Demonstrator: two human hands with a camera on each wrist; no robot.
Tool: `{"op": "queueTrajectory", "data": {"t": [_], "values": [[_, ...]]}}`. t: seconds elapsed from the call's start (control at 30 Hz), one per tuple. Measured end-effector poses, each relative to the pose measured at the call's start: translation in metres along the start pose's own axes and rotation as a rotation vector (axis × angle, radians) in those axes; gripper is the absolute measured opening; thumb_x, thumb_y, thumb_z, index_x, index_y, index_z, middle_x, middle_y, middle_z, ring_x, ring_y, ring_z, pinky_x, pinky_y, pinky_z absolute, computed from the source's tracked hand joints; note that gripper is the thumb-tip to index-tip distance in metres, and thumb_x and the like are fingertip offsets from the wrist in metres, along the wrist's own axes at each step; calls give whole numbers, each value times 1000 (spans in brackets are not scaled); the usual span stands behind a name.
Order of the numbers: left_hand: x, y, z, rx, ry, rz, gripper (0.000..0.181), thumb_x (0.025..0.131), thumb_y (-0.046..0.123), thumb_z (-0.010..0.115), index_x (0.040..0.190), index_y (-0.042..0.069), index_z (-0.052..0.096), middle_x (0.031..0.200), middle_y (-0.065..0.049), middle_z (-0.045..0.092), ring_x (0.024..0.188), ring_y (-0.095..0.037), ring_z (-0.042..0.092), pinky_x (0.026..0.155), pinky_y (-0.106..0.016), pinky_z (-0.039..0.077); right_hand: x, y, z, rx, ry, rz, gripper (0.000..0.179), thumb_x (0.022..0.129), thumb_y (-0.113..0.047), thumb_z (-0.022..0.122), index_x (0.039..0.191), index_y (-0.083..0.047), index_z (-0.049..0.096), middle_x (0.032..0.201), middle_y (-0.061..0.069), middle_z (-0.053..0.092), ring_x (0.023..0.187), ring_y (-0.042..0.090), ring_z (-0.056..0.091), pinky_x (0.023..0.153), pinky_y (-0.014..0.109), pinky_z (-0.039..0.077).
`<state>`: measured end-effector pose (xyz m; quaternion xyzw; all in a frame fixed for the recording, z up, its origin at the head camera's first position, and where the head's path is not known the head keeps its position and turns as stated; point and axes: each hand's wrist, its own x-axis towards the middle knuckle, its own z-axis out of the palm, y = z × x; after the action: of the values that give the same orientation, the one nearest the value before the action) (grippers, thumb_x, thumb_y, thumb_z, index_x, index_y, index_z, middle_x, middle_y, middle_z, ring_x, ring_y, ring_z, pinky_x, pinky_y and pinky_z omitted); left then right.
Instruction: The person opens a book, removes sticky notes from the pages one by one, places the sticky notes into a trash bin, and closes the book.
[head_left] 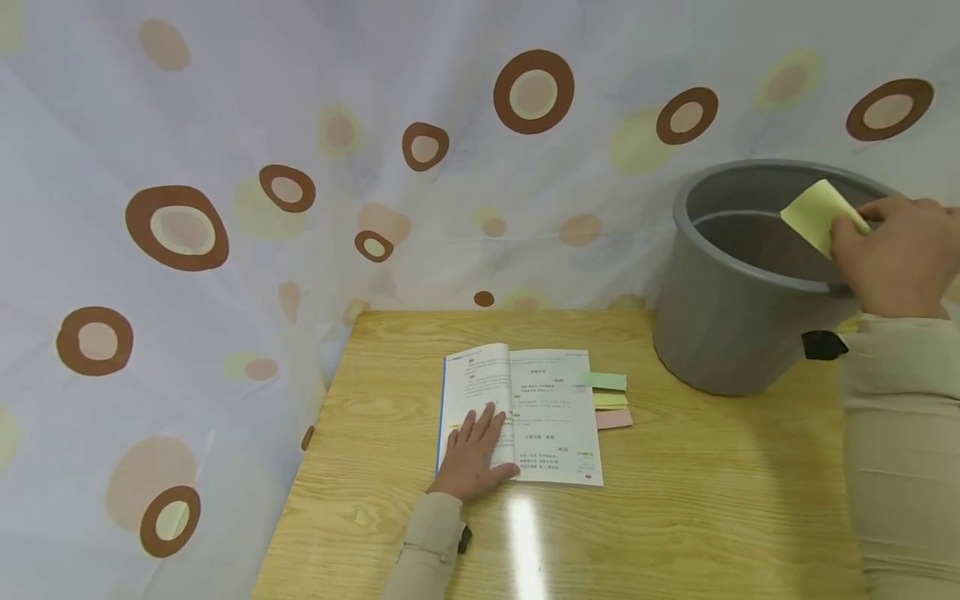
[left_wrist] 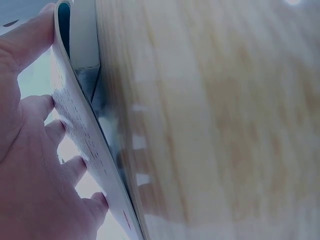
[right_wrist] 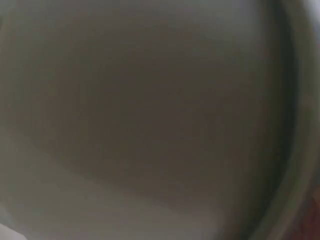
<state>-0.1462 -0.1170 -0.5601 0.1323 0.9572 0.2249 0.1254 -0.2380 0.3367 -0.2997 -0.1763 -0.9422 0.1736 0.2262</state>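
An open book point(head_left: 555, 433) with printed pages lies on the wooden table. My left hand point(head_left: 471, 454) rests on its left page, fingers spread; the left wrist view shows the fingertips against the page point(left_wrist: 82, 125). Green point(head_left: 609, 382), yellow point(head_left: 611, 401) and pink point(head_left: 615, 418) paper tabs stick out from the book's right edge. Over the grey bucket point(head_left: 720, 308), my right hand point(head_left: 896, 250) pinches a pale yellow sticky note point(head_left: 817, 212) between thumb and fingers. In the right wrist view the bucket's rim point(right_wrist: 306, 100) is blurred, and the note is out of sight.
The bucket stands on the table's right back part, rising well above the book. A white sheet with brown ring patterns point(head_left: 450, 67) hangs behind and to the left of the wooden table point(head_left: 360, 508). Light glares on the tabletop below the book.
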Motion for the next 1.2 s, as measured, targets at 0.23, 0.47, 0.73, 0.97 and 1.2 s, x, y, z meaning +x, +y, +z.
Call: {"op": "queueTrajectory", "data": {"t": [0.23, 0.47, 0.73, 0.97, 1.2], "values": [[-1, 1, -1, 2, 0, 2, 84, 91, 50, 63, 159, 21, 24, 170, 2, 11, 157, -32, 10, 124, -60, 17, 2, 8, 6, -79, -178, 29, 61, 94, -33, 32, 130, 11, 54, 123, 46, 46, 120, 66, 33, 98, 77, 30], [1, -1, 0, 8, -8, -6, 84, 91, 51, 63, 159, 22, 23, 170, 3, 10, 157, -30, 9, 124, -59, 16, 2, 10, 9, -65, -184, 32, 60, 95, -33, 35, 131, 10, 54, 126, 45, 46, 120, 65, 32, 100, 76, 28], [1, -2, 1, 14, -7, 0, 85, 90, 52, 62, 159, 23, 23, 170, 3, 11, 157, -31, 10, 124, -59, 18, -5, 3, 6, -7, -143, 6, 58, 100, -36, 39, 133, 10, 53, 136, 43, 43, 129, 62, 30, 108, 76, 21], [1, 0, 0, 12, -3, 5, 84, 91, 51, 63, 159, 21, 24, 169, 2, 12, 157, -32, 11, 123, -60, 18, -19, -13, 5, 95, 87, -123, 47, 99, -28, 47, 124, 10, 62, 129, 40, 54, 128, 55, 37, 112, 66, 23], [0, 1, -1, 9, -6, 1, 85, 90, 52, 62, 159, 22, 23, 170, 3, 11, 157, -31, 9, 124, -59, 17, -31, -32, 5, 295, 427, -448, 41, 98, -23, 52, 100, 15, 70, 105, 39, 64, 104, 53, 49, 109, 55, 29]]}}
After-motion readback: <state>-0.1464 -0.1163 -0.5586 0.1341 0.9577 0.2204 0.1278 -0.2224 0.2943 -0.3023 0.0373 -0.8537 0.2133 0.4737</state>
